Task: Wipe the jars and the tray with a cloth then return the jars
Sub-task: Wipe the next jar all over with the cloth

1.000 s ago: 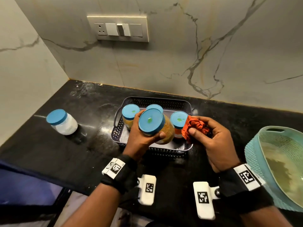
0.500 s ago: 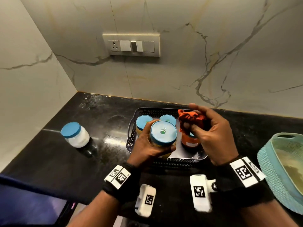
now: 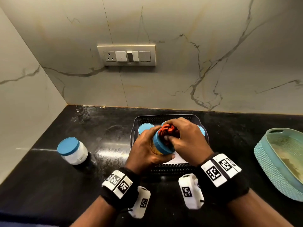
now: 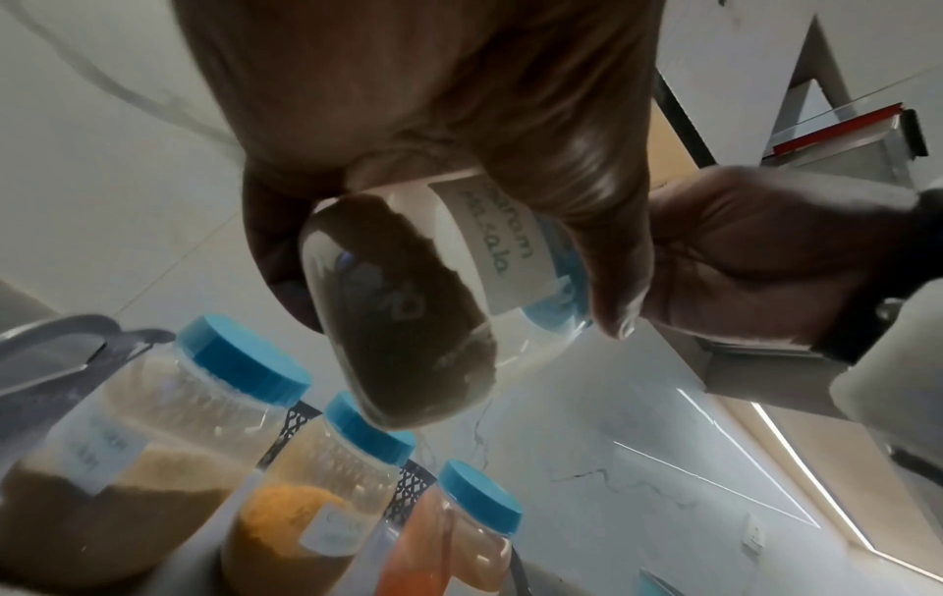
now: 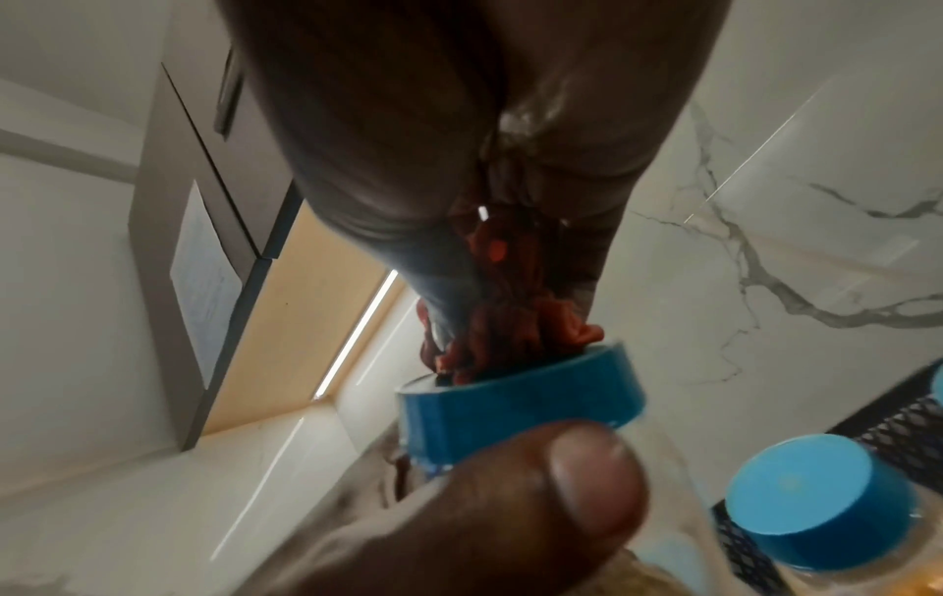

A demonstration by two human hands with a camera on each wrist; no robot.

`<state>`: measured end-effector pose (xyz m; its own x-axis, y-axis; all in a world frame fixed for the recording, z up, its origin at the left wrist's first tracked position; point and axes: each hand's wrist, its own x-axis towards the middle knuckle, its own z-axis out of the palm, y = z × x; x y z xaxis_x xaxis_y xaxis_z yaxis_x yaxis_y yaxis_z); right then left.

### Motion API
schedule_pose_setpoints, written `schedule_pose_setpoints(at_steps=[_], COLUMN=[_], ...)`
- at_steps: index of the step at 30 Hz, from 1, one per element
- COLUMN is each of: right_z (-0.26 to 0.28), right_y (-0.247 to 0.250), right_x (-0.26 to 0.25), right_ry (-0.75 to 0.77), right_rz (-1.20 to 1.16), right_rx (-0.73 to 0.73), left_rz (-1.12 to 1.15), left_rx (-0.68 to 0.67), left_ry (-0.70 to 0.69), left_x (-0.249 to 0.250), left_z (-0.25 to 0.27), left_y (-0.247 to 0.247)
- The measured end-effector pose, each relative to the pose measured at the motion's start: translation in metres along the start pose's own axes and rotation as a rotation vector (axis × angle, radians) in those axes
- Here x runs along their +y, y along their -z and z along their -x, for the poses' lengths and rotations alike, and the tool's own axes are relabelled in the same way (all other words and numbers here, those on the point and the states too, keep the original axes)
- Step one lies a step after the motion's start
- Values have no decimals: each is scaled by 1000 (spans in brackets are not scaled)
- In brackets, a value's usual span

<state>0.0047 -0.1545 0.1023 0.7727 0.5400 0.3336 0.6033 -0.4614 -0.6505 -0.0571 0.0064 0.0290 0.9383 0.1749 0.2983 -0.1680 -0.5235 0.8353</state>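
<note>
left hand (image 3: 146, 150) grips the jar (image 3: 161, 147) tilted lid-toward-right, right hand (image 3: 185, 138) pinching the cloth (image 3: 168, 132) right on the lid

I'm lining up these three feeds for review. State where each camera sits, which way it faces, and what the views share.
Head: above, looking down at both hands, left hand gripping the jar, right hand pressing the orange cloth on its lid.
Left wrist: under the left hand, looking up along the fingers past the jar.
Right wrist: under the right hand, looking up at the cloth.
Shared: the held jar and the right hand show in all three.
</note>
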Motion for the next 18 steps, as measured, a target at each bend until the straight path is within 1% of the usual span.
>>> schedule_pose_setpoints(at_steps=[2,4,7,10,14,16,18], right_z=[-3,-4,2,10,3,-7,-13], right_y=[-1,-1,5,13,17,16,16], right_x=[-12,-22,-26,-11,5,3,-5], right_ry=[37,110,197,183,100,76,82], right_rz=[-3,12,34,95,114,76,21], right_rx=[4,-4,-62,-107,-2,53,79], left_rz=[-23,-52,-29,31,-5,-49,-52], left_rx=[-22,-25,-4,-5,15,11,-2], left_ry=[-38,-60,-67,-71,-85,-102,-117], left_x=[6,11,13,8,11,15,19], left_z=[-5,-11,-19,-21,-17,-18,-20], left_y=[6,14,22,23,19,17,18])
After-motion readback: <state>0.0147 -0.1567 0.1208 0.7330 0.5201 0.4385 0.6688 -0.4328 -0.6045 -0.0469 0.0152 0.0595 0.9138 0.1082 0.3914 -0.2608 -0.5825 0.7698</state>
